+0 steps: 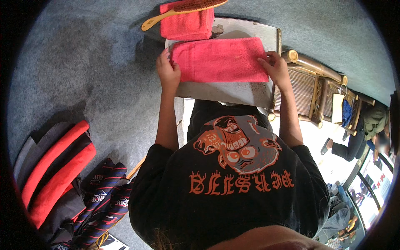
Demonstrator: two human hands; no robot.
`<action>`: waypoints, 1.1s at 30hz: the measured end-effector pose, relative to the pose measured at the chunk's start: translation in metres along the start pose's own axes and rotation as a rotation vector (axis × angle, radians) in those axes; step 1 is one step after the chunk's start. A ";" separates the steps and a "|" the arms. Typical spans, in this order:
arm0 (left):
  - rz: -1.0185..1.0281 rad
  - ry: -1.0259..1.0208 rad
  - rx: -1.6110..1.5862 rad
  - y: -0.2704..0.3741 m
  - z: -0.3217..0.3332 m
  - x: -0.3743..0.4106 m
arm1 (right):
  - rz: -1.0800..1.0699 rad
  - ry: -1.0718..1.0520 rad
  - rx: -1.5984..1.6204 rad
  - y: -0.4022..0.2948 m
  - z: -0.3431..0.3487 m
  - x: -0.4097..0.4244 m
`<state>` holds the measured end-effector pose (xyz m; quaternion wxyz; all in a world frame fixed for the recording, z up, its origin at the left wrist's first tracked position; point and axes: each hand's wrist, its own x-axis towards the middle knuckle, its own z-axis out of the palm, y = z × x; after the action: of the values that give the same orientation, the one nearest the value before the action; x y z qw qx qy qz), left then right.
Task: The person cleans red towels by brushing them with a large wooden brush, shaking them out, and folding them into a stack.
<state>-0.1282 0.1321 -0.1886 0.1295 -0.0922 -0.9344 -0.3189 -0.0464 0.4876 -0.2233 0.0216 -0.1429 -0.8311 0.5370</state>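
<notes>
A pink towel (222, 61), folded into a long flat rectangle, lies across a worn white tabletop (225, 90) in front of me. At its left end is my left hand (168, 69), thumb against the towel's edge and fingers along the side. My right hand (276, 68) pinches the right end, its thumb on top and its fingers partly hidden. Just beyond, a folded stack of pink towels (187, 26) sits at the far left corner. Across that stack rests a wooden brush (175, 12) with a long handle and brown bristles.
Bamboo seating (303, 90) stands close on the right, with a yellow tag (337, 107) and blue cloth hanging from it. Another person (350, 150) is farther right. Grey carpet-like material (118, 87) extends left. Red-and-black fabric items (59, 178) and striped umbrellas (106, 193) are at lower left.
</notes>
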 end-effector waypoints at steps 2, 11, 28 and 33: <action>0.200 0.073 0.140 0.028 -0.001 -0.003 | -0.010 0.129 -0.128 -0.016 -0.010 -0.001; 0.456 -0.288 0.055 0.081 0.042 -0.015 | -0.443 0.259 -0.133 -0.051 -0.001 0.011; 0.395 -0.333 0.113 0.056 0.048 -0.016 | 0.264 -0.176 0.867 -0.139 0.075 0.119; 0.383 -0.336 0.109 0.056 0.050 -0.015 | 0.277 -0.129 1.094 -0.139 0.080 0.121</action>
<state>-0.1090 0.2056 -0.1994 0.0352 -0.3119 -0.9241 -0.2181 -0.2074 0.3951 -0.1459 -0.0290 -0.1856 -0.4048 0.8949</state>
